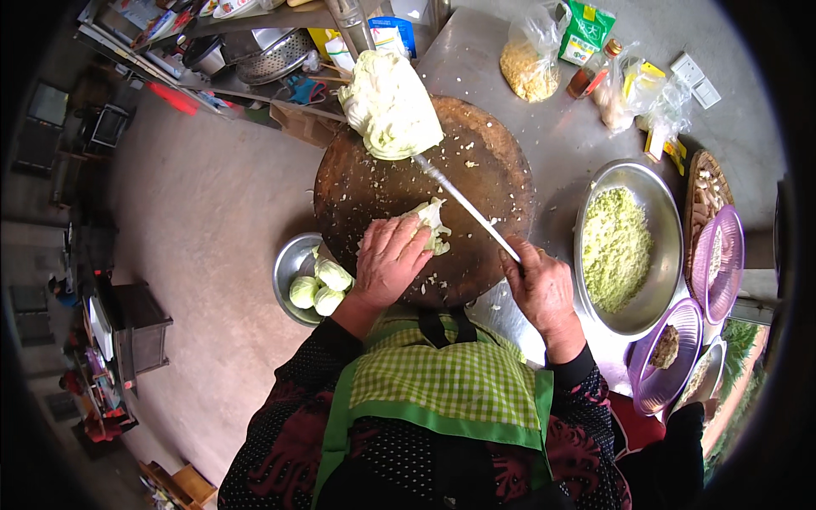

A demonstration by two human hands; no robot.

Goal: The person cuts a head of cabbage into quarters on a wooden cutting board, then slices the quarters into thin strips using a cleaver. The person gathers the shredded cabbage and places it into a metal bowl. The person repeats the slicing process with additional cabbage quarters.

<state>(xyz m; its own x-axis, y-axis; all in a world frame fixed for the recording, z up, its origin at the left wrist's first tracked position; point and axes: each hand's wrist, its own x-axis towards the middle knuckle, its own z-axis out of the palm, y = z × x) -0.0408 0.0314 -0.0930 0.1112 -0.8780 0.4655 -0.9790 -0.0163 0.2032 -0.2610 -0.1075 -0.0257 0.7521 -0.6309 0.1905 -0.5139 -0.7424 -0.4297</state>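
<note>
My left hand presses on cabbage leaves on a round wooden chopping board. In my right hand is the end of a long, thin metal-coloured shaft, seen edge-on, probably a knife or cleaver blade. It slants up and left across the board to a large pale cabbage piece at the board's far left edge; how the two meet is hidden. Small cabbage scraps dot the board. A metal bowl with several small cabbage pieces stands left of the board, partly hidden by my left forearm.
Right of the board stands a large steel basin of chopped cabbage. Beyond it are purple plastic baskets and a wicker tray. Bags and a bottle stand at the back. A person's dark sleeve shows at lower right.
</note>
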